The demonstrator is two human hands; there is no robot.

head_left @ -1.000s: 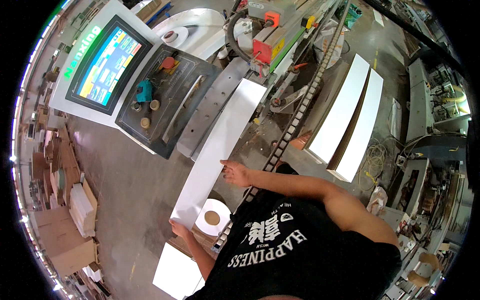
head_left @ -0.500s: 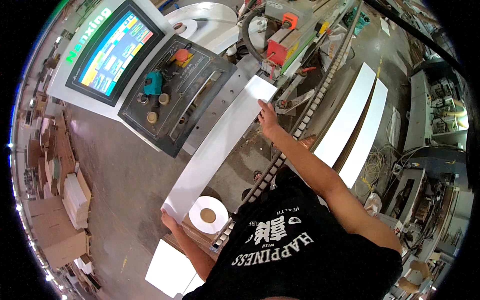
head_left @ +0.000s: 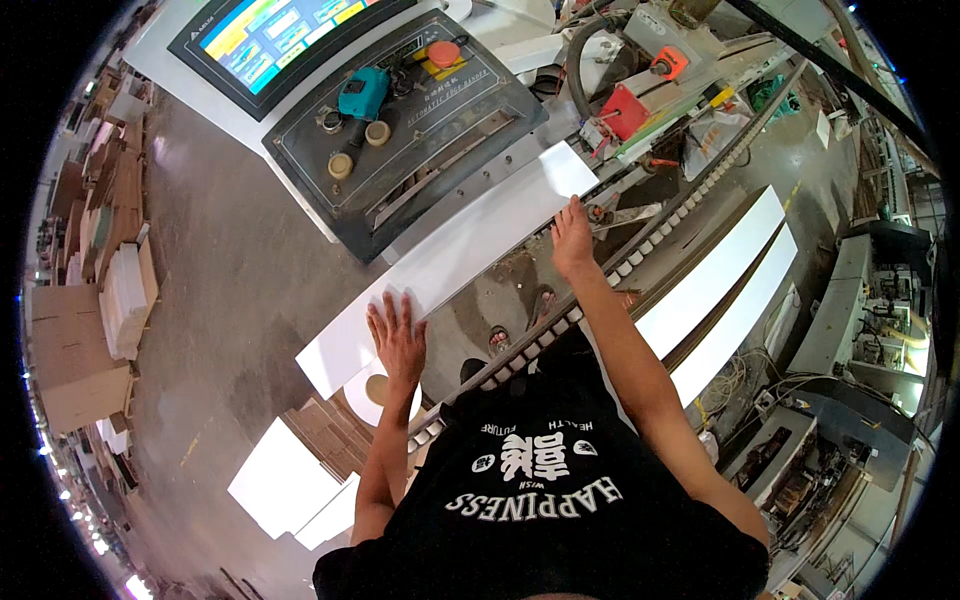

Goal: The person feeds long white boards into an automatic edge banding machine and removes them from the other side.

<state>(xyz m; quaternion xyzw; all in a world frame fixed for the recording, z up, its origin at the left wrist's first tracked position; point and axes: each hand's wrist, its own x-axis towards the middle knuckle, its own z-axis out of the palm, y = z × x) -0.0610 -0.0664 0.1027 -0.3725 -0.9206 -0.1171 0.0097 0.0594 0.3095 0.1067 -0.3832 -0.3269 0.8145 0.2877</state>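
Observation:
A long white board [head_left: 455, 268] lies aslant along the front of an edge banding machine [head_left: 440, 205], its far end by the red and green parts. My left hand [head_left: 399, 345] rests flat on the board's near-left part, fingers spread. At the near edge by the far end is my right hand [head_left: 573, 243], its fingers stretched out against that edge and not wrapped round it. A white roll with a brown core [head_left: 377, 390] sits partly hidden beneath the board's left end and my left forearm.
A teal tool [head_left: 362, 93] and round knobs sit on the dark control panel, below a lit screen [head_left: 280, 40]. Between me and the machine runs a roller rail [head_left: 690, 195]. White boards [head_left: 715, 275] lie stacked at right, others [head_left: 280, 480] at lower left; cardboard [head_left: 75, 345] stands far left.
My left hand has let go of the board's left end and now lies flat on its face further along. The board sits closer along the machine's front. The view has shifted.

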